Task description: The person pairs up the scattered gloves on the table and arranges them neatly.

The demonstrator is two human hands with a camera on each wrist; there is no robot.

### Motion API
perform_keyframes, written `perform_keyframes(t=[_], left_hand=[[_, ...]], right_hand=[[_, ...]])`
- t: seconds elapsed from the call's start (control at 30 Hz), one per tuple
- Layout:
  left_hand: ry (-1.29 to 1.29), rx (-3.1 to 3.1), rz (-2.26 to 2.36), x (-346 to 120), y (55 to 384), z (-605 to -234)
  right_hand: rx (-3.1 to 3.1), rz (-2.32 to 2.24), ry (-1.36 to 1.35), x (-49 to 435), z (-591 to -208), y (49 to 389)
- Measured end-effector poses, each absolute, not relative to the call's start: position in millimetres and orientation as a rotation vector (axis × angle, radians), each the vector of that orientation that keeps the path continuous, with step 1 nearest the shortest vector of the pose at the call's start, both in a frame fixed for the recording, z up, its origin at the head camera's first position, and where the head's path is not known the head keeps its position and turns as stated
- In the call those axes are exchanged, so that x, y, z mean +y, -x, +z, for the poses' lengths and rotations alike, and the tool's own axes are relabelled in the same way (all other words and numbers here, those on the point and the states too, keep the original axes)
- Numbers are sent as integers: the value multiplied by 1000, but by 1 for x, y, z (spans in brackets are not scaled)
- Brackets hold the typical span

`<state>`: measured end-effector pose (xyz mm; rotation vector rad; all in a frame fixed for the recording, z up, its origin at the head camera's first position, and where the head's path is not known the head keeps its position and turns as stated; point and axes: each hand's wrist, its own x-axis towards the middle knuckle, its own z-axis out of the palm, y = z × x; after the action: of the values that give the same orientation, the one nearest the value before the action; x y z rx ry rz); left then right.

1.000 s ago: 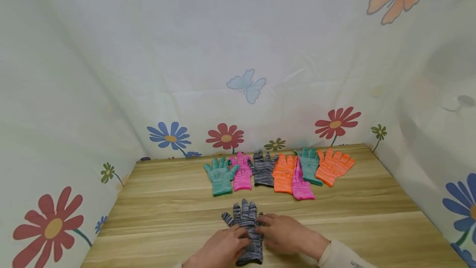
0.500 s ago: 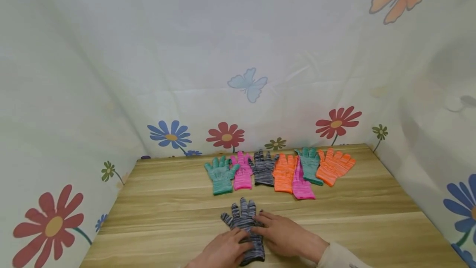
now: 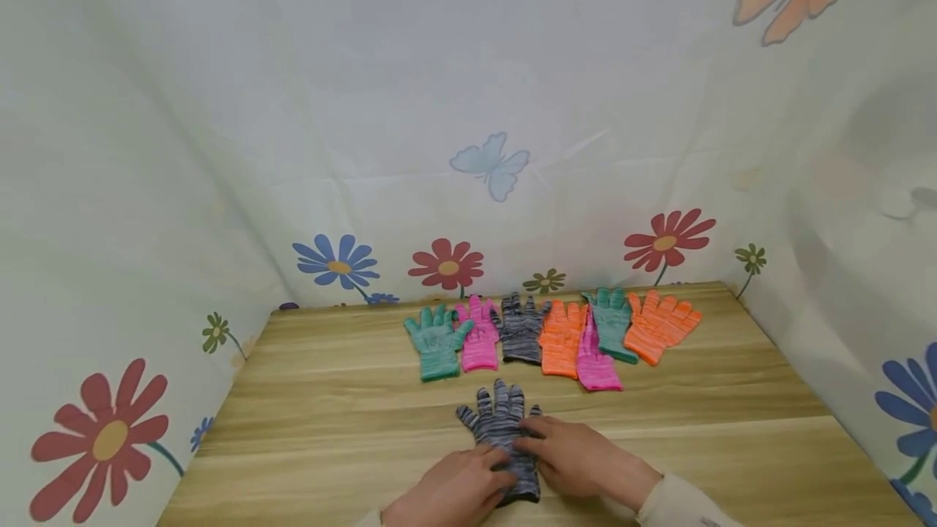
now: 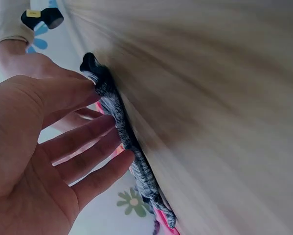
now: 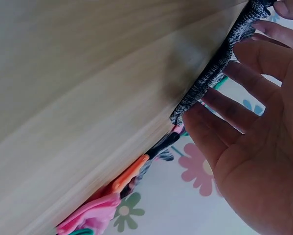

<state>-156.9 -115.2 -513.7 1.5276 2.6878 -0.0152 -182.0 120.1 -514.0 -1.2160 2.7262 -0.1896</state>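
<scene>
A grey-and-black striped knit glove [image 3: 499, 428] lies flat on the wooden table near the front, its fingers pointing away. My left hand [image 3: 455, 485] rests its fingertips on the palm and cuff area. From the other side, my right hand [image 3: 574, 452] touches the glove's right edge and covers part of its thumb side. Seen from the left wrist, the relaxed, slightly bent fingers of the left hand [image 4: 48, 147] meet the glove [image 4: 118, 110] with their tips. In the right wrist view, the right hand [image 5: 263, 147] likewise touches the glove [image 5: 205, 81] with loosely extended fingers.
Across the back of the table [image 3: 329, 397] runs a row of knit gloves: green [image 3: 437, 346], pink [image 3: 479, 336], grey-black [image 3: 522, 332], orange [image 3: 562, 344], then a pink [image 3: 596, 360], green [image 3: 613, 328] and orange [image 3: 659, 328] cluster, partly overlapping. White flowered curtains [image 3: 381, 104] enclose the table.
The near grey-black glove has slid a little to the right and away from me, with both hands moving along on it. The back row stays put; the head view shifts slightly.
</scene>
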Motion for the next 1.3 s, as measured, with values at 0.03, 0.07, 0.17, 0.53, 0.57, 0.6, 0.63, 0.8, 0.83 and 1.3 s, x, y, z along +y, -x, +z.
perform_keyframes(t=[0.03,0.07,0.17,0.53,0.57,0.6,0.63,0.8,0.83,1.3], left_hand=[[-1539,2688,-29,-112,157,-513],[-1549,2690,-42,-108,158,-513],[-1546,2673,-54,-101,159,-515],[-1582,2666,-17,-90,152,-515],[-1608,2662,-14,-90,151,-515],[-1635,2656,-13,-89,150,-514],[-1659,2650,-16,-88,149,-514],[-1661,2594,-3,-86,145,-517],[-1657,2585,1,-85,145,-518],[-1550,2596,5,-87,151,-516]], right_hand=[[2735,-194,1204,123,-515,182],[2744,-195,1195,126,-516,183],[2769,-197,1178,134,-519,183],[2705,-225,1079,148,-513,188],[2705,-245,1063,149,-511,190],[2707,-273,1045,150,-507,191],[2714,-303,1032,152,-504,193],[2796,-398,1040,157,-483,205],[2815,-399,1041,158,-479,207],[3027,-258,1026,150,-437,259]])
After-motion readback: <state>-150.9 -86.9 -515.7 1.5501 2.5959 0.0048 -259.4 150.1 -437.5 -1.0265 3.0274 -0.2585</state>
